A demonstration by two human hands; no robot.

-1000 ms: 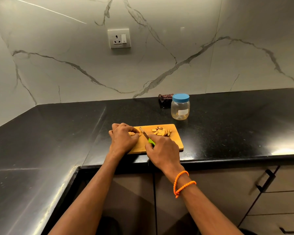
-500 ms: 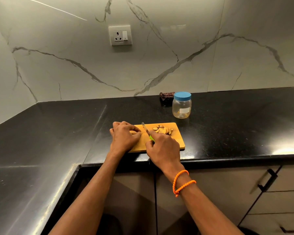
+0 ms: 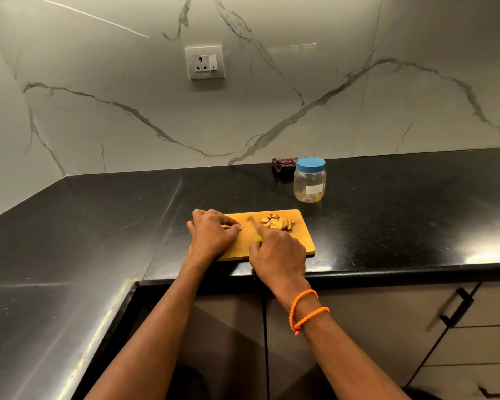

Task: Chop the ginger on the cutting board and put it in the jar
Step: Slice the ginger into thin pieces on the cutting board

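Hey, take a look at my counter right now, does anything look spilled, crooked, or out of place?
Nothing spilled. The jar stands upright behind the cutting board with its blue lid on, so it needs opening before the ginger slices go in. A dark crumpled cloth sits by the wall.

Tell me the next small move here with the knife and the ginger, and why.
Probably another slice: the left hand pins an uncut ginger piece on the cutting board, the right hand grips the knife beside it, and the jar is lidded.
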